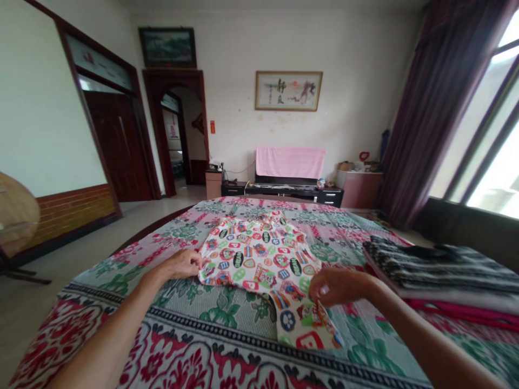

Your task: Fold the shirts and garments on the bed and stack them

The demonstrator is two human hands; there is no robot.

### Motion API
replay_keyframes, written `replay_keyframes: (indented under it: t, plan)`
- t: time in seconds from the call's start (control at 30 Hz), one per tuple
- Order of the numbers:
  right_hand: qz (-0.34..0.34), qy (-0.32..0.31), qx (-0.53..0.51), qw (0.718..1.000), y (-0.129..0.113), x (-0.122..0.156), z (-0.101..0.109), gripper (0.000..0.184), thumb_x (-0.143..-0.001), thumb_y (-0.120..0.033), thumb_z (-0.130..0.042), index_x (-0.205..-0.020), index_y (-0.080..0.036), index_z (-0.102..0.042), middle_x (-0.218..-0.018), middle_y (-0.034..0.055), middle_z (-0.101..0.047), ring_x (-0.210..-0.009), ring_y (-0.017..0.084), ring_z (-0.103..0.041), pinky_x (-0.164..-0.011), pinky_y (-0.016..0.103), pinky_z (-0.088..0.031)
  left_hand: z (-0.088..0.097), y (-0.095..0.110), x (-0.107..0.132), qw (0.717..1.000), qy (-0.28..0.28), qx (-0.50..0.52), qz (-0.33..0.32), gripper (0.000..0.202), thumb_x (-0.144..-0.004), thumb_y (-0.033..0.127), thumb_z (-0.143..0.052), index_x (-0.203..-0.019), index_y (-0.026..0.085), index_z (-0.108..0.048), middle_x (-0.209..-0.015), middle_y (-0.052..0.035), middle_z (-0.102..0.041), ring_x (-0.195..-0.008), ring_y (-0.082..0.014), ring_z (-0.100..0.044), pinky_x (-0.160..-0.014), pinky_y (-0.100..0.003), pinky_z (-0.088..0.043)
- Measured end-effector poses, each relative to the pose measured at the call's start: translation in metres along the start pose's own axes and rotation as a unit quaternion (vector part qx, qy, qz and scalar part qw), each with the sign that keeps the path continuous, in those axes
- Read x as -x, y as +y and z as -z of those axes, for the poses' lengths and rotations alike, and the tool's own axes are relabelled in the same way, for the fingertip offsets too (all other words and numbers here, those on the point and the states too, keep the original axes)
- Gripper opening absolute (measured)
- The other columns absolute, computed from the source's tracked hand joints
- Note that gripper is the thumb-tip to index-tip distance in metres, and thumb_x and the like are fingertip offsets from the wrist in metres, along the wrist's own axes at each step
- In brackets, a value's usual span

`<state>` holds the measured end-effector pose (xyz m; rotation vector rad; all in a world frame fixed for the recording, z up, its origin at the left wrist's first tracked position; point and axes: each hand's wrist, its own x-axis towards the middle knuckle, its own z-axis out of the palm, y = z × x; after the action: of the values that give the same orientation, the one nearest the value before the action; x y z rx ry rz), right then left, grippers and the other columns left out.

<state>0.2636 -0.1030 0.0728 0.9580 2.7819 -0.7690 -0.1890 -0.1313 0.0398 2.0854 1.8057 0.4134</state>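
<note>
A small white garment [259, 254] printed with colourful badges lies spread on the patterned bedspread [182, 346]. My left hand [184, 263] is closed on the garment's left edge. My right hand [338, 286] pinches the cloth at the garment's lower right, where a sleeve or leg part [302, 324] sticks out toward me. Both forearms reach in from the bottom of the view.
A stack of folded striped and pink cloths [441, 275] lies on the bed at the right. Beyond the bed stand a low black cabinet [284, 190] with a pink cover, a doorway at the left, and dark curtains by the window at the right.
</note>
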Motion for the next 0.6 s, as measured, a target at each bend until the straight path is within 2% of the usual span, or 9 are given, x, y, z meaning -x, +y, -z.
replay_keyframes:
  t: [0.1, 0.17, 0.23, 0.27, 0.3, 0.33, 0.4, 0.5, 0.6]
  plan:
    - [-0.035, -0.051, -0.059, 0.996, 0.007, -0.019, 0.022, 0.02, -0.064, -0.011, -0.058, -0.077, -0.017, -0.071, -0.069, -0.0023, -0.065, -0.062, 0.01, -0.055, -0.059, 0.02, -0.042, 0.014, 0.0, -0.016, 0.995, -0.055, 0.081, 0.024, 0.023, -0.059, 0.026, -0.052, -0.073, 0.018, -0.068, -0.06, 0.0025, -0.06, -0.061, -0.0147, -0.055, -0.055, -0.021, -0.039]
    - [-0.054, -0.047, -0.175, 0.982, 0.015, -0.041, 0.035, 0.014, -0.064, -0.012, -0.059, -0.073, -0.016, -0.069, -0.064, -0.0028, -0.063, -0.057, 0.008, -0.053, -0.056, 0.019, -0.042, 0.019, 0.0, -0.032, 0.987, -0.045, 0.149, 0.032, 0.025, -0.06, 0.03, -0.055, -0.076, 0.018, -0.069, -0.06, 0.0022, -0.061, -0.059, -0.0146, -0.055, -0.054, -0.021, -0.039]
    - [-0.083, 0.05, -0.339, 0.936, 0.025, -0.066, 0.044, 0.009, -0.07, -0.018, -0.059, -0.074, -0.015, -0.066, -0.064, -0.0012, -0.064, -0.055, 0.009, -0.054, -0.056, 0.02, -0.045, 0.018, 0.001, -0.051, 0.976, 0.055, 0.201, 0.066, 0.031, -0.063, 0.037, -0.056, -0.082, 0.017, -0.069, -0.067, -0.0005, -0.065, -0.064, -0.0166, -0.058, -0.056, -0.022, -0.041]
    - [-0.105, 0.132, -0.408, 0.897, 0.03, -0.079, 0.045, 0.011, -0.074, -0.022, -0.058, -0.077, -0.015, -0.065, -0.065, 0.0003, -0.065, -0.056, 0.01, -0.056, -0.057, 0.021, -0.048, 0.014, 0.002, -0.06, 0.965, 0.127, 0.207, 0.097, 0.034, -0.064, 0.039, -0.057, -0.085, 0.016, -0.069, -0.073, -0.0024, -0.068, -0.068, -0.0183, -0.06, -0.058, -0.023, -0.042]
    - [-0.132, 0.205, -0.457, 0.856, 0.035, -0.09, 0.044, 0.015, -0.078, -0.027, -0.056, -0.08, -0.015, -0.065, -0.066, 0.0022, -0.066, -0.057, 0.012, -0.058, -0.058, 0.024, -0.05, 0.009, 0.003, -0.069, 0.951, 0.196, 0.198, 0.131, 0.037, -0.064, 0.042, -0.059, -0.088, 0.016, -0.069, -0.078, -0.0042, -0.069, -0.073, -0.02, -0.062, -0.059, -0.024, -0.043]
    - [-0.149, 0.233, -0.473, 0.837, 0.041, -0.1, 0.042, 0.02, -0.082, -0.031, -0.053, -0.084, -0.014, -0.064, -0.066, 0.0036, -0.066, -0.058, 0.013, -0.06, -0.059, 0.026, -0.051, 0.003, 0.003, -0.077, 0.939, 0.243, 0.182, 0.162, 0.039, -0.064, 0.043, -0.06, -0.091, 0.015, -0.069, -0.081, -0.0056, -0.07, -0.077, -0.0215, -0.063, -0.061, -0.024, -0.044]
    - [-0.18, 0.27, -0.491, 0.809, 0.051, -0.112, 0.034, 0.027, -0.086, -0.037, -0.048, -0.089, -0.014, -0.063, -0.068, 0.0053, -0.066, -0.059, 0.016, -0.062, -0.06, 0.029, -0.053, -0.011, 0.002, -0.086, 0.932, 0.268, 0.167, 0.18, 0.043, -0.064, 0.043, -0.064, -0.097, 0.015, -0.069, -0.084, -0.0065, -0.071, -0.081, -0.0224, -0.065, -0.063, -0.024, -0.046]
    - [-0.185, 0.317, -0.454, 0.812, 0.064, -0.109, 0.023, 0.03, -0.086, -0.041, -0.049, -0.097, -0.016, -0.062, -0.076, 0.0051, -0.068, -0.065, 0.015, -0.064, -0.06, 0.025, -0.053, -0.027, -0.002, -0.086, 0.935, 0.253, 0.214, 0.127, 0.051, -0.064, 0.04, -0.067, -0.109, 0.017, -0.066, -0.086, -0.0048, -0.072, -0.079, -0.021, -0.066, -0.064, -0.024, -0.048]
    - [-0.221, 0.35, -0.371, 0.831, 0.072, -0.093, 0.017, 0.039, -0.081, -0.039, -0.059, -0.113, -0.017, -0.056, -0.078, 0.0023, -0.067, -0.065, 0.013, -0.062, -0.052, 0.019, -0.047, -0.032, -0.005, -0.077, 0.939, 0.253, 0.208, 0.104, 0.056, -0.063, 0.037, -0.066, -0.116, 0.018, -0.063, -0.088, -0.0031, -0.072, -0.079, -0.0205, -0.066, -0.065, -0.024, -0.049]
